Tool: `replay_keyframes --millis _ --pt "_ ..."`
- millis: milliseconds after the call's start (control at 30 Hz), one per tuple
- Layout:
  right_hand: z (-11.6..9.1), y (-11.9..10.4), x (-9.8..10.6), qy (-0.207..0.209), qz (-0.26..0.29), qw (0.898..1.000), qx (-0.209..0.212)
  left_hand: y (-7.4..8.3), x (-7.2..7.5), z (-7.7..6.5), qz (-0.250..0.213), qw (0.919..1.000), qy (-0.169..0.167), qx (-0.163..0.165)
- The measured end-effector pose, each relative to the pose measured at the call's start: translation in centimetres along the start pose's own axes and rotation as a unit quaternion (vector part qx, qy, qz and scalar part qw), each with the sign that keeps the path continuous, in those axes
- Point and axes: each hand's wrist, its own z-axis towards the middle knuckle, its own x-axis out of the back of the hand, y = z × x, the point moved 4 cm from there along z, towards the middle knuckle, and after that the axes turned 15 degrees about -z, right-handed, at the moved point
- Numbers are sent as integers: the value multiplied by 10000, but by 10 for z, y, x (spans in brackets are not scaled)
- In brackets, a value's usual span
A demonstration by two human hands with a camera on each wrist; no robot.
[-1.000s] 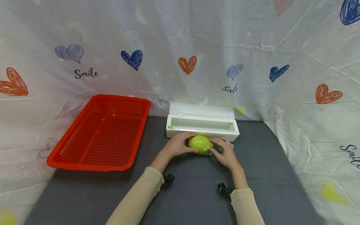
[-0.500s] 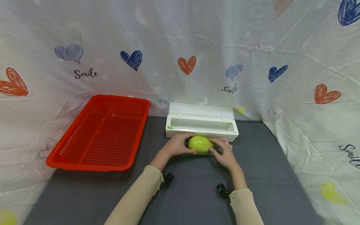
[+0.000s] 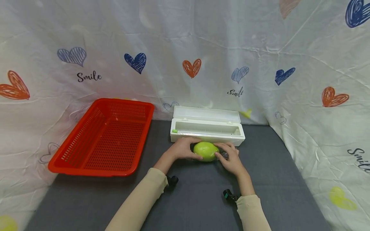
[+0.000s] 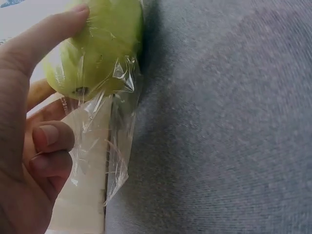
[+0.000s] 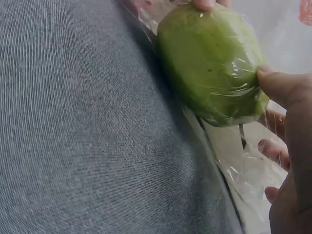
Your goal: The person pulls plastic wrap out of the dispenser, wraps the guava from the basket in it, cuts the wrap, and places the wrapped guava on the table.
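A yellow-green fruit [image 3: 206, 151], oval and smooth, lies between both hands in front of the white box, wrapped in clear cling film [image 4: 122, 146]. My left hand [image 3: 182, 149] holds its left end, with the thumb on the near side and fingers on the far side. At the other end my right hand [image 3: 230, 158] grips it, thumb pressing the film-covered skin [image 5: 214, 63]. Loose film hangs past both ends of the fruit. In the left wrist view, some of the left fingers are curled behind the film. The fruit's underside is hidden.
Right behind the hands stands a white cling-film dispenser box [image 3: 208, 138] with its lid raised and a green slide cutter [image 3: 174, 131] at the left of its front edge. An orange-red plastic basket [image 3: 98, 173] stands at the left. Grey cloth [image 3: 199, 205] covers the table.
The fruit has moved slightly toward me and seems turned a little between the hands. Both hands keep their hold. The box and basket stay in place.
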Motion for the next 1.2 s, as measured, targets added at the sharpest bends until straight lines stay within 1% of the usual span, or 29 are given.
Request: replay_keyframes --millis 133,233,300,367,500,533,600,667,733,867,933,1000,1067,1200 --pt "-1 -2 2 137 9 9999 -11 2 0 1 -159 9998 74 68" --pt "-1 -4 5 389 17 9992 46 3 0 1 -271 9995 175 33" --pt "-1 -6 6 683 -10 9976 98 5 0 1 -345 9991 233 -11" --pt "-1 -8 8 1102 -33 9937 189 5 1 1 -380 9989 283 -13" --pt "-1 -14 11 1915 -97 9800 538 7 1 1 -455 9984 333 46" --pt "-1 -16 12 2026 -128 9771 639 7 1 1 -502 9981 348 76" --pt "-2 -19 13 2117 -184 9739 803 7 2 1 -653 9971 368 118" --pt "-3 -20 14 2083 -228 9738 887 6 2 1 -832 9957 385 144" --pt "-5 -20 14 1912 -258 9770 904 4 2 2 -997 9942 379 146" --pt "-7 -21 12 1367 -331 9848 1014 0 4 5 -1210 9920 325 135" --pt "-6 -20 10 1119 -417 9870 1073 -2 6 6 -1275 9913 277 194" --pt "-5 -19 8 975 -499 9881 1081 -2 8 7 -1297 9910 237 251" --pt "-2 -18 6 955 -608 9877 1078 -1 9 7 -1303 9908 199 310" --pt "2 -16 5 1096 -868 9836 1140 4 12 7 -1223 9919 33 345"
